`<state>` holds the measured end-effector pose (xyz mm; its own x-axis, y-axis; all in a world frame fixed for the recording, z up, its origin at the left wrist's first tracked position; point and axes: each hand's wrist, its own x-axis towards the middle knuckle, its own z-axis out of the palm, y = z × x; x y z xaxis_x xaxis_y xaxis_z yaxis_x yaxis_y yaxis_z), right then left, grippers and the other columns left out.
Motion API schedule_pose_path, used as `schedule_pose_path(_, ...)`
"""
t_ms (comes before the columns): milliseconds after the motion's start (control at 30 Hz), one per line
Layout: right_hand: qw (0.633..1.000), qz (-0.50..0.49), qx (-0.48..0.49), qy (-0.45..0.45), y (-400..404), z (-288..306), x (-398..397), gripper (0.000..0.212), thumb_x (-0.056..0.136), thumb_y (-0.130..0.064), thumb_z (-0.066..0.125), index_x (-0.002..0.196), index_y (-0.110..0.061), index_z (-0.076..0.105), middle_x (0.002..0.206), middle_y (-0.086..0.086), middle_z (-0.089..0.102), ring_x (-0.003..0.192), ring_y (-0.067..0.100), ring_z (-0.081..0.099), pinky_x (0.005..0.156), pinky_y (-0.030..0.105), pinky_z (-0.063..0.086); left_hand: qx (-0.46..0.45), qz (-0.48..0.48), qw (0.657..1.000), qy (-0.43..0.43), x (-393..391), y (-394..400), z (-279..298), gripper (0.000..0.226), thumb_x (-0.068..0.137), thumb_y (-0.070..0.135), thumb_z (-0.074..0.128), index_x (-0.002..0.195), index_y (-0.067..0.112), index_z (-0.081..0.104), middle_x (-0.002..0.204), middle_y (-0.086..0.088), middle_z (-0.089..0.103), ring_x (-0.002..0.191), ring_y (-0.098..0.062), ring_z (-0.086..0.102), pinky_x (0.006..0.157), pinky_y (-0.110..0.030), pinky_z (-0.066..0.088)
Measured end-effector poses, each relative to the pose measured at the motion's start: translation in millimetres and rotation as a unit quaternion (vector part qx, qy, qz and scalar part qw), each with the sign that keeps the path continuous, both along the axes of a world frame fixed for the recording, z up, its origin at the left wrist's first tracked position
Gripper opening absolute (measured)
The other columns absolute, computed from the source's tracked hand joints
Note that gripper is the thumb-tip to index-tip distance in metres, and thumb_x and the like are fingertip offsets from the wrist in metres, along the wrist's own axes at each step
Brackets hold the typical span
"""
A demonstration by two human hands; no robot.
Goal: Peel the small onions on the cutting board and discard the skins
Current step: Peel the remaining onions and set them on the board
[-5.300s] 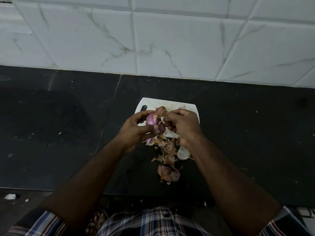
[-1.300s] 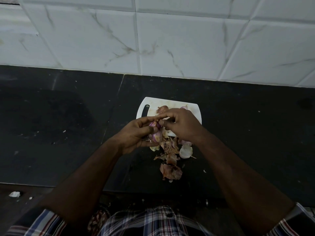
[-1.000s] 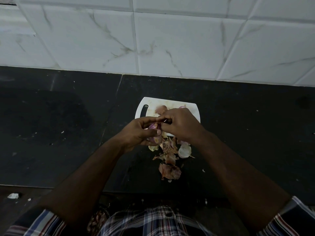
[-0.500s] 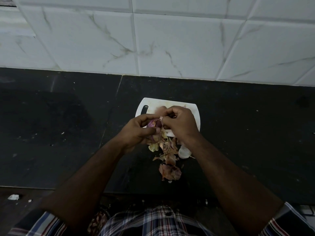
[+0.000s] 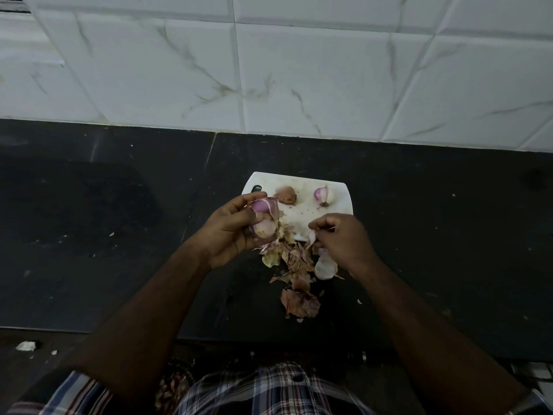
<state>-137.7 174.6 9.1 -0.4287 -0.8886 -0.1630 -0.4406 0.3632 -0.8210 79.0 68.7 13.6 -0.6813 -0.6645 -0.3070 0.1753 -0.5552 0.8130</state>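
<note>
The black counter (image 5: 119, 235) is the biggest thing here, and it runs along a white tiled wall (image 5: 299, 85). A small white cutting board (image 5: 338, 199) lies flat on the counter. Two little onions wait on the board: a brown one (image 5: 285, 195) with its skin on, and a purple one (image 5: 321, 195) that looks partly peeled.

The left hand (image 5: 230, 235) is curled around a purple onion (image 5: 263, 218) and holds it up over the near edge of the board. The right hand (image 5: 341, 241) is off to the side, apart from the left, and pinches a thin bit of skin (image 5: 311, 237) between its fingertips.

A pile of skins (image 5: 294, 265) lies on the counter just in front of the board. A pale peeled piece (image 5: 325, 266) sits right beside it.

The pile could make trouble. The pale piece touches the skins, so it might get swept away with them. The dry skins are light and could slide off the counter edge. The held onion looks smooth and could slip if the grip goes loose.
</note>
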Motion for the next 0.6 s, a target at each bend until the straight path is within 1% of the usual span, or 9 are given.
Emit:
schedule_pose_path(67,0.993,0.076,0.056,0.066,3.6,4.3,-2.9,0.038,0.084,0.005,0.054,0.101,-0.018,0.079,0.110,-0.002,0.075,0.102,0.014,0.069,0.084,0.022,0.053,0.013,-0.009,1.000,-0.005,0.0,-0.3,-1.1,0.061,0.078,0.004,0.063,0.138,0.006,0.051,0.139,-0.021,0.057,0.107,-0.035,0.066,0.093,-0.054,0.056)
schedule_pose_path(133,0.990,0.096,0.054,0.089,2.9,14.8,-2.7,0.039,0.083,0.003,0.057,0.109,-0.019,0.077,0.122,-0.004,0.071,0.113,0.008,0.063,0.085,0.017,0.046,0.014,-0.017,1.000,-0.004,-1.6,0.2,-2.4,0.055,0.077,0.004,0.060,0.132,0.008,0.056,0.137,-0.021,0.057,0.113,-0.037,0.063,0.101,-0.059,0.047)
schedule_pose_path(200,0.993,0.091,-0.017,0.073,-1.5,28.8,3.2,0.030,0.088,-0.011,0.066,0.115,-0.022,0.074,0.121,-0.007,0.071,0.107,0.000,0.063,0.089,0.018,0.049,0.014,-0.026,1.000,0.000,-4.6,1.3,-1.7,0.053,0.076,0.004,0.057,0.128,0.009,0.060,0.128,-0.017,0.063,0.110,-0.033,0.064,0.098,-0.055,0.050)
schedule_pose_path(267,0.990,0.115,-0.070,0.049,-10.0,40.0,12.5,0.032,0.088,-0.030,0.072,0.120,-0.027,0.072,0.115,-0.014,0.072,0.098,-0.006,0.065,0.093,0.026,0.053,0.008,-0.040,0.999,0.000,-7.4,2.9,0.9,0.054,0.076,0.003,0.055,0.129,0.009,0.062,0.123,-0.014,0.067,0.103,-0.028,0.066,0.089,-0.045,0.056)
schedule_pose_path(333,0.981,0.163,-0.081,0.061,-17.4,44.5,19.4,0.031,0.087,-0.042,0.072,0.118,-0.037,0.071,0.103,-0.026,0.070,0.093,-0.009,0.065,0.097,0.034,0.051,-0.015,-0.051,0.999,-0.007,-9.7,4.7,2.4,0.052,0.080,0.003,0.056,0.131,0.009,0.062,0.123,-0.014,0.067,0.102,-0.027,0.066,0.087,-0.042,0.056)
schedule_pose_path(367,0.977,0.181,-0.082,0.077,-20.5,45.4,21.4,0.029,0.086,-0.043,0.071,0.115,-0.042,0.070,0.097,-0.030,0.068,0.092,-0.010,0.064,0.099,0.040,0.048,-0.030,-0.049,0.998,-0.017,-10.4,5.5,2.7,0.048,0.083,0.002,0.059,0.131,0.009,0.062,0.123,-0.015,0.067,0.102,-0.027,0.067,0.086,-0.041,0.057)
schedule_pose_path(433,0.974,0.195,-0.078,0.085,-25.0,45.9,19.7,0.028,0.085,-0.034,0.073,0.112,-0.038,0.073,0.098,-0.025,0.071,0.091,-0.009,0.065,0.099,0.043,0.050,-0.063,-0.034,0.996,-0.045,-10.9,7.2,3.4,0.042,0.088,0.001,0.067,0.128,0.010,0.062,0.120,-0.013,0.069,0.100,-0.024,0.070,0.080,-0.036,0.061)
schedule_pose_path(500,0.972,0.207,-0.073,0.079,-26.9,48.4,16.0,0.028,0.083,-0.020,0.076,0.110,-0.024,0.076,0.103,-0.011,0.075,0.088,-0.005,0.067,0.091,0.034,0.056,-0.094,-0.027,0.993,-0.071,-10.6,8.4,4.3,0.043,0.084,0.003,0.069,0.126,0.008,0.062,0.112,-0.010,0.072,0.095,-0.021,0.071,0.076,-0.032,0.061)
schedule_pose_path(600,0.966,0.221,-0.077,0.105,-25.8,52.9,16.3,0.028,0.080,-0.017,0.077,0.107,-0.018,0.076,0.098,-0.004,0.075,0.085,0.001,0.069,0.083,0.029,0.058,-0.115,-0.037,0.990,-0.076,-9.8,9.1,5.5,0.051,0.077,0.004,0.073,0.126,0.002,0.061,0.109,-0.011,0.074,0.096,-0.022,0.072,0.081,-0.033,0.060)
